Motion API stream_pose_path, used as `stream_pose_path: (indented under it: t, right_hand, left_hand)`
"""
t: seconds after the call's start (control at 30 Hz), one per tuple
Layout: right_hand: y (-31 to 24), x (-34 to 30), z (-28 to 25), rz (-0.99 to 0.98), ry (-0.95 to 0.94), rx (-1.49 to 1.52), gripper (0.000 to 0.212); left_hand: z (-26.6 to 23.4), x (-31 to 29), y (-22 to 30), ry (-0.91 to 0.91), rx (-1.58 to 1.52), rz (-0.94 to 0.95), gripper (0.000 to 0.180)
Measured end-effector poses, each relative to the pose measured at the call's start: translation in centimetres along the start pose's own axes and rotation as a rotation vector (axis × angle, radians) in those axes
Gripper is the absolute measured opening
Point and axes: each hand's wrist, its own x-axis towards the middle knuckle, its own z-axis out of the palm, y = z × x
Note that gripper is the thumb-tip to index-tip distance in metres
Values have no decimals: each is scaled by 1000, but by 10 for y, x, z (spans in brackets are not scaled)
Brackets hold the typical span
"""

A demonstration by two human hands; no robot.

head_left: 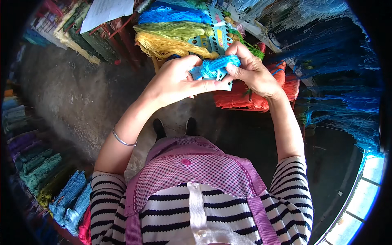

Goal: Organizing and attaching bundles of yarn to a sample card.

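A bright blue bundle of thread (pixel 210 67) lies across a light blue punched card strip, held up between my two hands. My left hand (pixel 173 81) grips it from the left, the fingers running along the lower edge of the strip. On the other side my right hand (pixel 252 71) pinches the bundle's right end between thumb and forefinger. Just beyond, the strip (pixel 218 38) carries more hanks side by side: yellow thread (pixel 163 45), olive green thread (pixel 171 29) and deep blue thread (pixel 175 15).
Red thread bundles (pixel 241 100) rest below my right hand. Blue threads (pixel 339 81) hang thickly along the right side. More coloured skeins (pixel 67 196) line the lower left, and a white paper sheet (pixel 107 15) lies over racked skeins at the upper left.
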Motion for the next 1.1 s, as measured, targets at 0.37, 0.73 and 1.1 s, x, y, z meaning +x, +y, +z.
stream_pose_path:
  t: [0.37,0.73,1.1]
  right_hand:
    - [-13,2,2,20,-62,-150,18]
    - [-15,11,39,-90,137,-512,17]
    - [4,17,38,-209,201,-822,31]
  left_hand:
    - [-9,-2,-7,26,-244,-196,39]
    - [-25,-15,-17,113,-106,-223,27]
    - [-89,-49,-17,254,182,-92,14]
